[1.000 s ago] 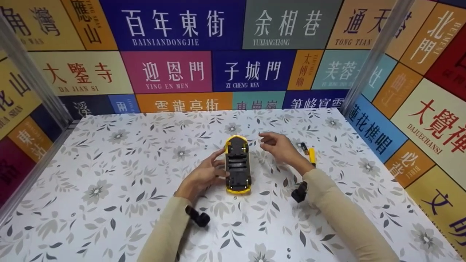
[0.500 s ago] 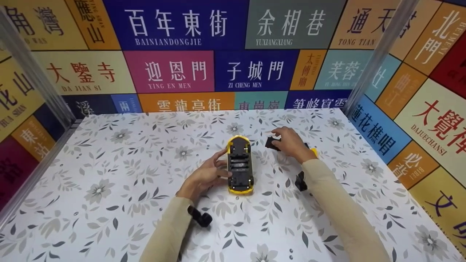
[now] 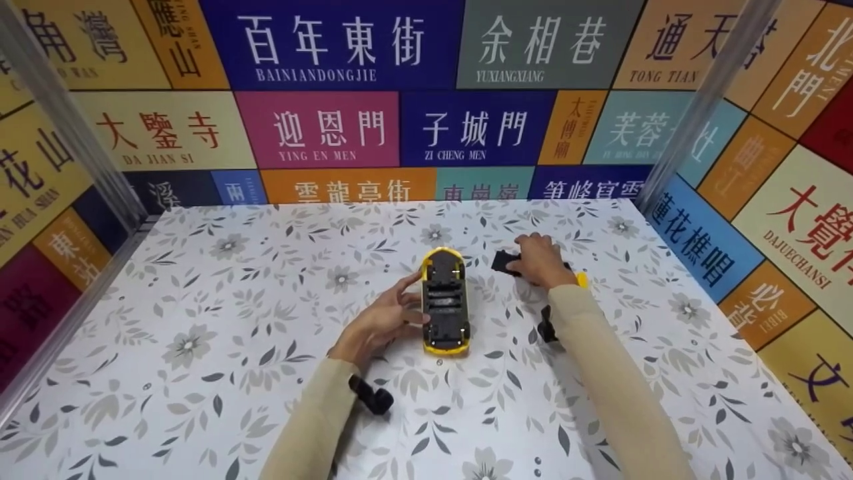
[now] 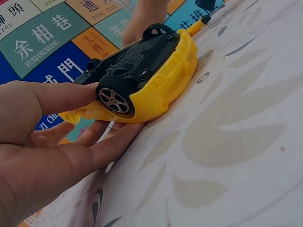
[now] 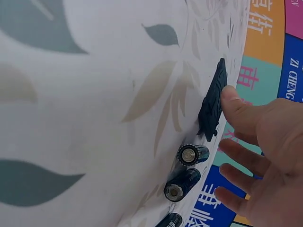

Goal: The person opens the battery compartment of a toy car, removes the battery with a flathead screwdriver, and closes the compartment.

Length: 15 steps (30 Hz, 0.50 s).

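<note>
A yellow toy car is upside down on the table, its dark underside and ribbed battery bay facing up. My left hand grips its left side. The left wrist view shows the thumb against a wheel and other fingers beneath the body. To the car's right, my right hand pinches a flat black battery cover close over the table. In the right wrist view my thumb overlaps the cover's edge; the index finger is hidden behind it. The remaining fingers stay loosely bent.
Several dark batteries lie beside the cover, among them one battery and another. A yellow stick-like tool is partly hidden behind my right wrist. The floral table is bounded by sign-covered walls.
My right hand has moved right and come onto the battery cover, which shows from under the fingers. The left hand and car keep their place; the head view has shifted slightly.
</note>
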Tool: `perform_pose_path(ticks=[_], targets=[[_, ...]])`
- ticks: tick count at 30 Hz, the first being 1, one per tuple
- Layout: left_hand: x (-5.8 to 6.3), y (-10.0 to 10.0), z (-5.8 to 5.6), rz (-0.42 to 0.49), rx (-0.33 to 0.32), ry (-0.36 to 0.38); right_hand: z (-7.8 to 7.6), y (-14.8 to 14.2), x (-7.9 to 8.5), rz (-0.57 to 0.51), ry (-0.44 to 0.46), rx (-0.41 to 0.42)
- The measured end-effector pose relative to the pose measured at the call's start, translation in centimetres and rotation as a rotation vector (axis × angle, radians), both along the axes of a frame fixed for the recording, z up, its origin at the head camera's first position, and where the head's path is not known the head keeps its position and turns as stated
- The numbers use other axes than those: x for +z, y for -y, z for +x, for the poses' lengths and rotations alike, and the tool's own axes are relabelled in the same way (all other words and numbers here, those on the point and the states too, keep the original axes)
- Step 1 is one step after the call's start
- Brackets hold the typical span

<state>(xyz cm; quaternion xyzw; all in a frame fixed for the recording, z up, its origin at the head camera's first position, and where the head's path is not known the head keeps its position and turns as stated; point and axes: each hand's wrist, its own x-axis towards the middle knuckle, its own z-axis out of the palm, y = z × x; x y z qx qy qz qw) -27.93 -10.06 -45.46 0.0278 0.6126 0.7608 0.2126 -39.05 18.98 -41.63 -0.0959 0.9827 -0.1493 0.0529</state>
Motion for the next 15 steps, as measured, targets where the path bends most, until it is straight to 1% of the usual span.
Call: perform_pose_path(ticks=[4,8,11,15], targets=[[-0.02,-0.13,0.04,0.013,0.001,-0.006,-0.28,-0.14,-0.15,0.045,0.013,-0.016],[-0.01,-0.09,0.06,0.030,0.006,-0.004,-0.36,-0.03,-0.20,0.080,0.009,-0.009],[0.05,-0.03,0.08,0.018,0.009,0.001,-0.36,0.10,-0.25,0.079,0.004,-0.014],[0.06,0.02,0.11,0.004,0.007,0.003,-0.35,0.12,-0.42,0.039,0.007,-0.040]])
